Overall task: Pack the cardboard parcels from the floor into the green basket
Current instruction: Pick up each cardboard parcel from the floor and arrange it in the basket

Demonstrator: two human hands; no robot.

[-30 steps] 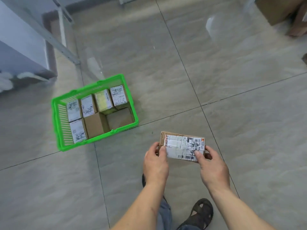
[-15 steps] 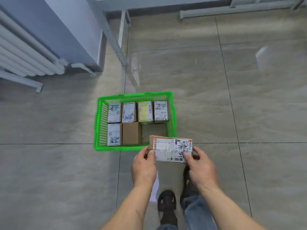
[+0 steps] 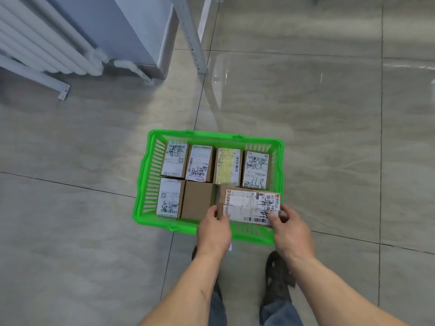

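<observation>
Green basket (image 3: 150, 184) on tiled floor (image 3: 70, 208), directly ahead of feet. Six parcels already inside: back row of four (image 3: 174, 159) (image 3: 200, 163) (image 3: 227, 167) (image 3: 256, 170), standing side by side, labels up; front row of two, one labelled (image 3: 169, 198), one plain brown (image 3: 197, 200). Front-right corner apparently the one gap left.

Seventh parcel (image 3: 249, 207) held label-up over that gap, long side running left to right. Left hand (image 3: 213, 228) clamped on left end, thumb on top near the seam. Right hand (image 3: 290, 229) pinching right end, fingers (image 3: 274, 220) over the barcode edge. Both closed on the box, neither spread. Whether the parcel touches the basket bottom: cannot tell.

Risks, judged from this view:
- Parcel looks about as wide as the gap; right end sits close to the basket wall, so could catch on the rim and hang tilted.
- Left end just beside plain brown parcel; a skewed descent could ride up on it.
- Knuckles may jam between box and near wall on release.
- Uneven release could tip the box onto the back row.
</observation>
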